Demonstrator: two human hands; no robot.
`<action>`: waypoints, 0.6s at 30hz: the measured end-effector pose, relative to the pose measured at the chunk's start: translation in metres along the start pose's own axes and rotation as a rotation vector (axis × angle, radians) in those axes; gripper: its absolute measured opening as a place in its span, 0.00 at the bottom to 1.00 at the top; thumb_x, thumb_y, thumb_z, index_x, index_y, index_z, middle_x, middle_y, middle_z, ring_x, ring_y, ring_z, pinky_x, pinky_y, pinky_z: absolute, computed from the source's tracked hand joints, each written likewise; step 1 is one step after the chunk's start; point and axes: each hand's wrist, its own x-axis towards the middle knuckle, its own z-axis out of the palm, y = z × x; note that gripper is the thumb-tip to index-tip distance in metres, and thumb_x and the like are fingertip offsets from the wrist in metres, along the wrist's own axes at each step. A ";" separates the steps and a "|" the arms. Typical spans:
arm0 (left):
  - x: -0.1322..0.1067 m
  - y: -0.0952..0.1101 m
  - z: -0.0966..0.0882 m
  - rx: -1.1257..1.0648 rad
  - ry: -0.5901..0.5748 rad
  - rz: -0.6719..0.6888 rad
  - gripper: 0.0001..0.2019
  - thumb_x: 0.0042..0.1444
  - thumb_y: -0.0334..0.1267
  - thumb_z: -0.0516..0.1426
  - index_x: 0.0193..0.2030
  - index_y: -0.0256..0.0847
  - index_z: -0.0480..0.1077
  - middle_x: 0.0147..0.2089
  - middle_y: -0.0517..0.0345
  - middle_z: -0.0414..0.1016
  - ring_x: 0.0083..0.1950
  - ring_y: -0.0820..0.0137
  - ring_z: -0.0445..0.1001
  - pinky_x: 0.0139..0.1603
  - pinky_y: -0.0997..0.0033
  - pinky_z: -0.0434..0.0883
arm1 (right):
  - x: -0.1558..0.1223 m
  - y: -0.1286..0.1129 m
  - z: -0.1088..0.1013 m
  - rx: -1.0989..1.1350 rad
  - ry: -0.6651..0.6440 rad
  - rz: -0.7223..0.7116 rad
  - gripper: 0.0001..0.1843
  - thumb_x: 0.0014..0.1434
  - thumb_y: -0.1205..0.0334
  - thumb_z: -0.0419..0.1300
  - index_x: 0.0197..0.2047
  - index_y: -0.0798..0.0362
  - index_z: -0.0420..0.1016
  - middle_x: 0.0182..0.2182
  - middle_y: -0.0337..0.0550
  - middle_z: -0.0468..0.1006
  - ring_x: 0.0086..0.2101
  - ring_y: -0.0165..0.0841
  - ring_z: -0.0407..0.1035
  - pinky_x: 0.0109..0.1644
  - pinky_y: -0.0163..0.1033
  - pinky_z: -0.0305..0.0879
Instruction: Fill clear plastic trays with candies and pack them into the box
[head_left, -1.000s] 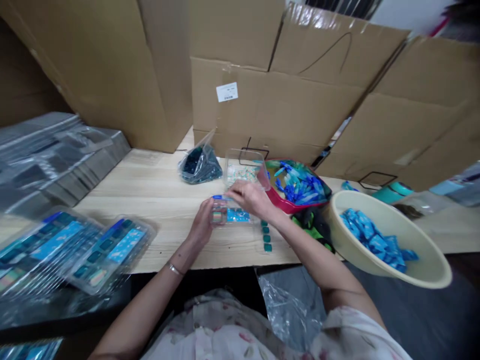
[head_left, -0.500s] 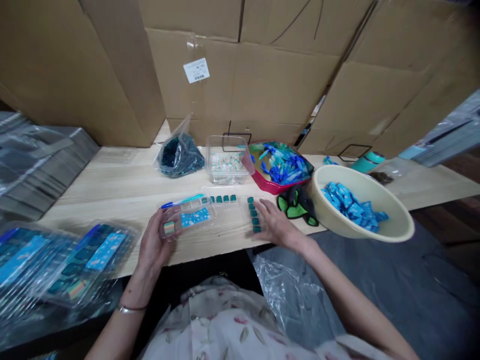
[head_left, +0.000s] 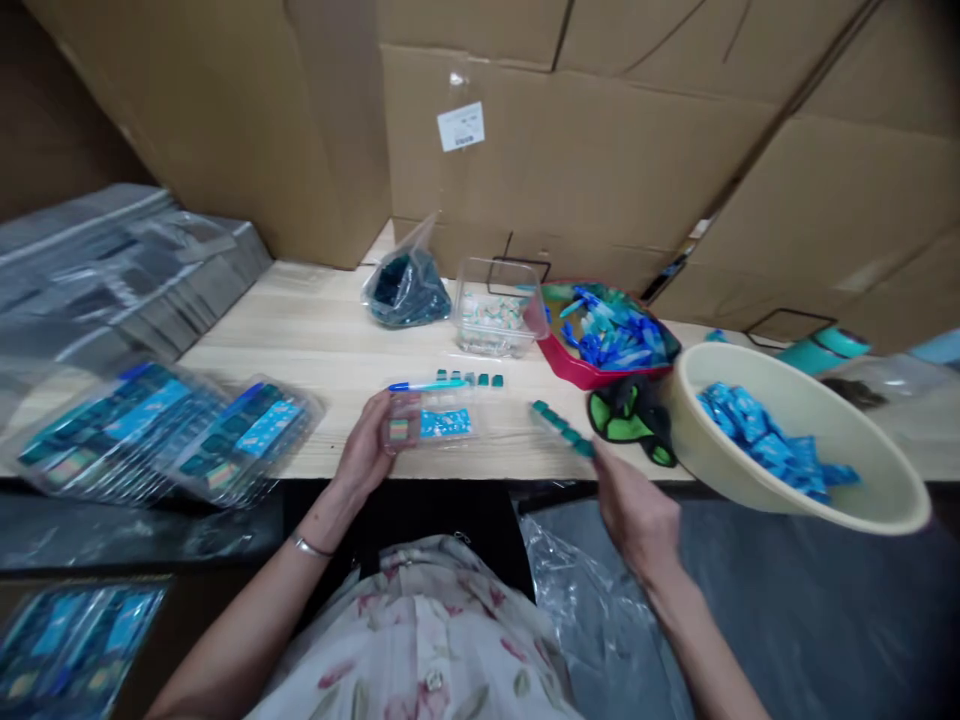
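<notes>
Left hand (head_left: 364,445) cups a clear plastic blister tray (head_left: 442,425) from below, fingers curled up around its edge, a firm hold much as in the earlier frame. The tray is held just in from the desk (head_left: 300,330) front edge, a blue pen (head_left: 427,385) lying along its far side.

Right hand (head_left: 636,520) has moved back past the front edge, fingers loosely together and part open. Its fingertips (head_left: 598,470) are just by the end of a row of teal tiles (head_left: 559,428); can't tell if it has hold of any. That row was straight under the fingers before and now runs slanted.

A short second row of teal tiles (head_left: 480,379) sits just beyond the tray. Behind them are a clear tub (head_left: 495,320) and a red tray (head_left: 559,365) of blue pieces. A green-and-black glove (head_left: 626,415) lies beside a cream bowl (head_left: 795,430) at the right. Stacked blister packs (head_left: 165,430) lie at the left.
</notes>
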 end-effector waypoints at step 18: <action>-0.019 -0.015 0.003 -0.161 -0.091 0.005 0.12 0.57 0.43 0.57 0.46 0.43 0.68 0.41 0.58 0.73 0.32 0.73 0.74 0.26 0.75 0.74 | 0.102 -0.087 0.044 1.063 -0.402 0.477 0.26 0.44 0.48 0.67 0.42 0.57 0.71 0.20 0.33 0.69 0.20 0.26 0.63 0.25 0.33 0.62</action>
